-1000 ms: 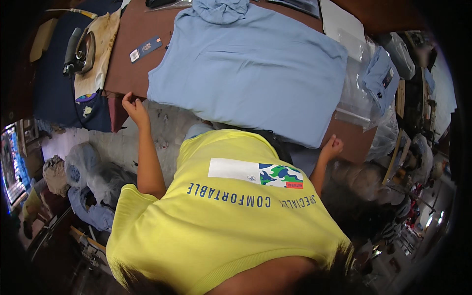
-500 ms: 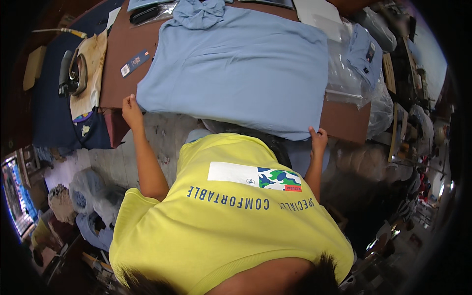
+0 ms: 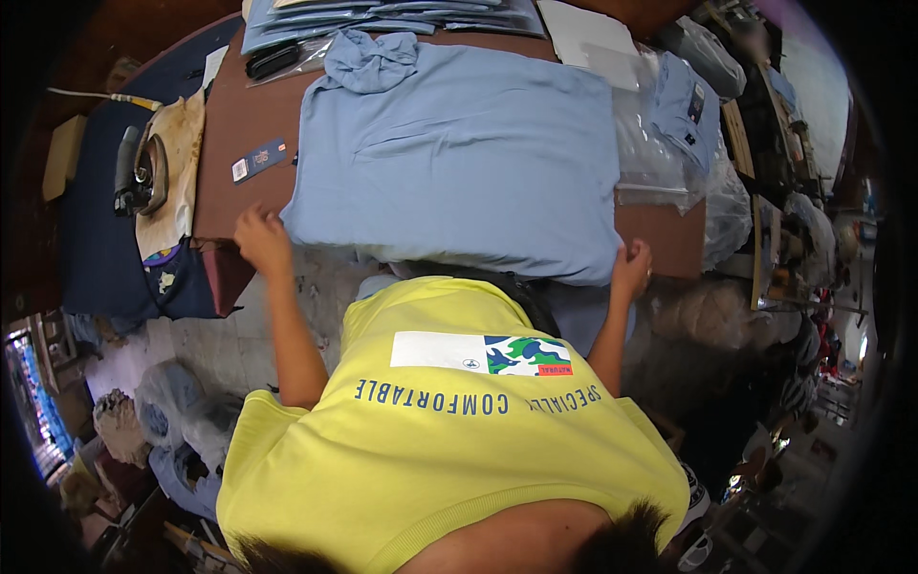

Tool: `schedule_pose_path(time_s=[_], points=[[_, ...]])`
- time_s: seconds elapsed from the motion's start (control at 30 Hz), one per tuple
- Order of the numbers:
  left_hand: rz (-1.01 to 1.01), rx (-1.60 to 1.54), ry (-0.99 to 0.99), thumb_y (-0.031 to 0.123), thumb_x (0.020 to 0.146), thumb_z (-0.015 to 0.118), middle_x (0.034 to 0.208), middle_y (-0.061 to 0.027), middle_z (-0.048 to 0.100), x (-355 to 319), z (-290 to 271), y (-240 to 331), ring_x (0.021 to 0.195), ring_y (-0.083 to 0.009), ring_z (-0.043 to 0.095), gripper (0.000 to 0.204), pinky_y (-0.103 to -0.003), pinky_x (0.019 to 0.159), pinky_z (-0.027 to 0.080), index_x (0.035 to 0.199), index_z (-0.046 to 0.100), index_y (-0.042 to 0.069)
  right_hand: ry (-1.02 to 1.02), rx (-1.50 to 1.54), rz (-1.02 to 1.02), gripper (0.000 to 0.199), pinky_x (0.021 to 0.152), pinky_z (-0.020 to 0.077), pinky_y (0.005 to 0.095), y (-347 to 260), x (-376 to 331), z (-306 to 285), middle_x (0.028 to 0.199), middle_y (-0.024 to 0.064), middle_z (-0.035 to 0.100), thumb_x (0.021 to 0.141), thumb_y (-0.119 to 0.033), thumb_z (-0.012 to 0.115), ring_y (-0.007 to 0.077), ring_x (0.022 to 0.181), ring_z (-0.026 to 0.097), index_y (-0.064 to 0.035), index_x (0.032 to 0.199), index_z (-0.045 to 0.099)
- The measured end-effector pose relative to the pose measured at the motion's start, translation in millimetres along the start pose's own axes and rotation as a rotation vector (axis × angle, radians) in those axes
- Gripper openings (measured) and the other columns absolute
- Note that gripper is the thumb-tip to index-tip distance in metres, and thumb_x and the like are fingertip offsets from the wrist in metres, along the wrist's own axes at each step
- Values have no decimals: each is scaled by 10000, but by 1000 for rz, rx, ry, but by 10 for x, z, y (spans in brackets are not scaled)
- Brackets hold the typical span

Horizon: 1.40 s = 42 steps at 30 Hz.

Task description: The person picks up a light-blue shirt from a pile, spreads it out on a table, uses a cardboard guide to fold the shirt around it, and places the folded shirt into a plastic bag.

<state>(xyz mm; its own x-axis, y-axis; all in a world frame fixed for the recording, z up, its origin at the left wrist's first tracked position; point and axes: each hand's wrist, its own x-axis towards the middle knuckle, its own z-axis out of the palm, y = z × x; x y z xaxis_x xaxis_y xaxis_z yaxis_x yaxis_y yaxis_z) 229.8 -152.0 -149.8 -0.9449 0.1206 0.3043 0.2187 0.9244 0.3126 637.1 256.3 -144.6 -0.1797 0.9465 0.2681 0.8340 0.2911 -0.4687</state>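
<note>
A light blue garment [image 3: 459, 163] lies spread on the brown tabletop [image 3: 222, 182], with its front edge hanging slightly over the table's near side. Part of it is gathered into a soft bunch [image 3: 371, 61] at the far left. My left hand [image 3: 262, 239] is beside the near left corner, its fingers loosely curved, apart and a little blurred. At the near right corner is my right hand [image 3: 631, 268], thumb and fingers parted, the thumb close to the cloth's edge. Whether either hand still touches the fabric is hard to make out.
A dark hang tag [image 3: 259, 161] lies left of the garment. An iron [image 3: 153, 174] rests on a scorched cloth further left. Folded blue garments in clear bags [image 3: 392, 17] are stacked at the back. Clear plastic bags [image 3: 660, 172] and a folded blue garment [image 3: 685, 110] lie at right.
The view has shifted, so the table sits lower in the picture. My right hand has moved outward from the garment's corner, and the left hand's fingers have loosened from their pinch.
</note>
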Motion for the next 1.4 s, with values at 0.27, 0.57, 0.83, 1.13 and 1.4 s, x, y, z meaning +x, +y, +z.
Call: schedule_pose_path(time_s=[0.27,0.57,0.83,1.13,1.4], points=[[365,286,19,271,837,527,1360,-47,327,242,472,409,1248,-295,294,430,-607,946,231,1252,434,204,-193,-318,-211,452,1017,157,541,-422,98,626,1323,59,408,879,-360,425,295,1284,252,-122,1263,422],[502,-5,51,344,858,491,1084,-123,522,1473,876,1282,1030,-299,474,301,-451,815,382,1056,516,118,-105,-221,-483,453,1011,161,550,-1286,1281,1212,1367,31,351,885,-358,415,288,1284,261,-175,1298,383],[159,27,-60,396,869,444,728,-134,627,2164,1268,1138,667,-347,598,302,-456,593,434,936,488,104,-159,-341,-443,452,987,202,540,-1420,1738,1536,1296,68,417,841,-365,492,266,1238,331,-132,1226,452],[537,-492,162,222,781,592,757,-73,526,1334,868,2021,710,-248,509,165,-379,608,377,784,525,71,87,-169,-640,394,925,319,468,-2056,2647,2299,1176,147,503,825,-333,520,302,1123,445,-32,1080,529],[683,-79,128,237,763,603,1144,-123,486,1739,1284,2037,1081,-292,441,382,-437,874,349,1102,521,82,-351,-416,-416,294,872,404,444,-2574,2630,2083,1051,158,588,811,-266,524,300,1013,550,-66,1019,578]])
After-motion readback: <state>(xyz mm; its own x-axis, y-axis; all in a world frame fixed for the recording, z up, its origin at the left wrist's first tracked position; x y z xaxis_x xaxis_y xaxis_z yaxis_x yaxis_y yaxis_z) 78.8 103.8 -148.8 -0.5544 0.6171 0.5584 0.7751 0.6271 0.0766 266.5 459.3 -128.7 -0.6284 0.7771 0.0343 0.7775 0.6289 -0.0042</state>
